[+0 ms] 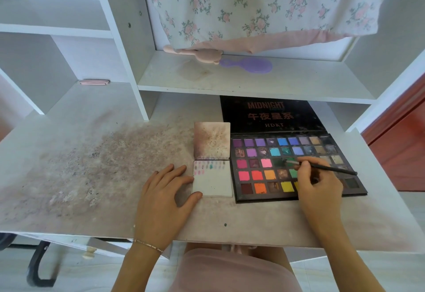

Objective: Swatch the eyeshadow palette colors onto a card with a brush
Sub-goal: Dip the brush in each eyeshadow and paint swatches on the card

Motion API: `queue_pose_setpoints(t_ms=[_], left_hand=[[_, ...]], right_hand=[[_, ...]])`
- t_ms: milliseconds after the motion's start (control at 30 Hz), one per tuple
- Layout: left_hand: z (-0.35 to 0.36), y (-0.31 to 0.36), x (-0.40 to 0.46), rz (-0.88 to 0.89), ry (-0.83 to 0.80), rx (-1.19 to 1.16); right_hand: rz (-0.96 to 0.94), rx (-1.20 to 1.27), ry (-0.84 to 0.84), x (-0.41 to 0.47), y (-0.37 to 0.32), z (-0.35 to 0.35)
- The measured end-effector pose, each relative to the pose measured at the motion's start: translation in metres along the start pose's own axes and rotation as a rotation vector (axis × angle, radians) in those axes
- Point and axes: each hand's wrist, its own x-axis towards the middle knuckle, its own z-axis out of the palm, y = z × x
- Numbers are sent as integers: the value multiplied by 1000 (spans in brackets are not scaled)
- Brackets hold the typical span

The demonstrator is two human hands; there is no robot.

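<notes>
1. Right hand (318, 183) pinching brush (322, 167), bristle tip down in a dark green pan of open palette (296, 165).
2. Left hand (164, 196) flat, fingers straight, thumb pressing card (212, 180) at its left edge.
3. Card just left of palette on desk (92, 165), small swatches along the top.

The eyeshadow palette (296, 167) lies open and flat toward the right edge of the tabletop (92, 165), its black lid folded back under the shelf, its pans in rows of purple, blue, pink, orange and yellow; the white card (212, 181) lies just beside its left side, small swatches along its top; the thin black brush (322, 167) slants over the palette, bristles on a dark green pan.
</notes>
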Motion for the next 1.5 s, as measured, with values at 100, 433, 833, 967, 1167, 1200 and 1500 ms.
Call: queue_pose_setpoints(t_ms=[100,433,833,967,1167,1200,1500], left_hand=[[1,-1,0,2,0,-3],[0,-1,1,-10,-19,7],[0,0,0,-9,-19,8],[1,-1,1,-8,-15,14],[1,-1,0,5,4,4],[1,-1,0,5,7,2],[1,0,1,-6,-16,-3]], right_hand=[[-17,-51,-7,2,3,3],[-39,-98,-90,3,3,4],[-35,-72,-74,0,-2,2],[-41,-23,-62,-3,-5,2],[-75,99,-120,-17,-21,17],[-76,110,-150,-20,-24,23],[-107,98,-369,-31,-50,69]])
